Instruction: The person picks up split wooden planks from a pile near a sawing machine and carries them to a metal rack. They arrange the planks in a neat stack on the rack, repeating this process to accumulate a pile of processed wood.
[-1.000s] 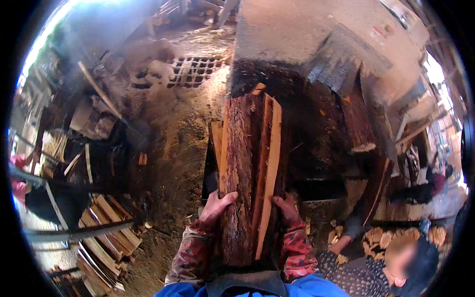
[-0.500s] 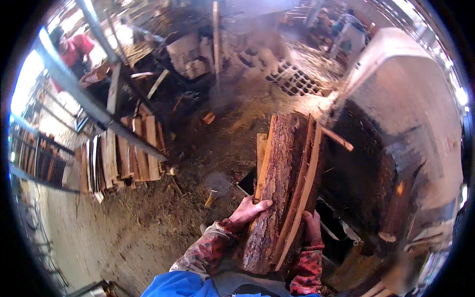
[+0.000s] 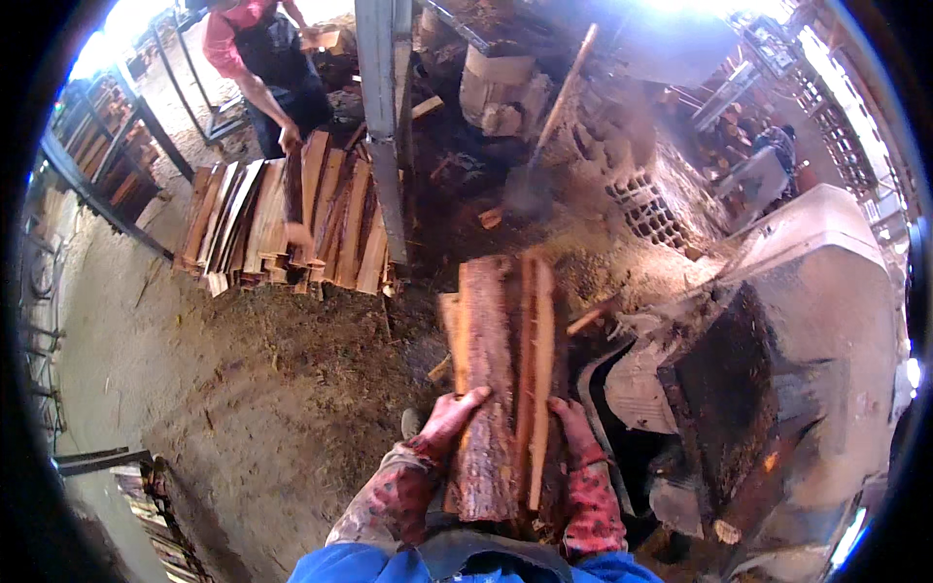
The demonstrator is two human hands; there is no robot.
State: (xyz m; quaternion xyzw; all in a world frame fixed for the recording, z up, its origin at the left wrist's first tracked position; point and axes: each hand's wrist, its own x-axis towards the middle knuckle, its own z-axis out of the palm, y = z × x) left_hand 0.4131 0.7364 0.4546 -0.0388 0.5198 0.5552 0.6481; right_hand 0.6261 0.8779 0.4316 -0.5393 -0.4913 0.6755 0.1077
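A bundle of bark-covered wood slabs (image 3: 489,389) is held lengthwise in front of my body, its far end pointing away from me. My left hand (image 3: 455,413) grips its left side, thumb laid over the bark. On the other side my right hand (image 3: 576,428) is closed against the bundle, its fingers partly hidden underneath. A thin pale strip of wood (image 3: 541,389) lies along the bundle's right part. The undersides of the slabs are out of sight.
Ahead to the left is a row of stacked slabs (image 3: 258,214), with a person in red (image 3: 233,44) reaching onto it. A metal post (image 3: 387,126) rises at its right end. A large dusty machine (image 3: 826,282) stands at right. More slabs (image 3: 160,530) lie lower left.
My view has turned left, so the slab row and the person in red sit further into the picture. The bundle has stayed in both hands and now points straighter ahead.
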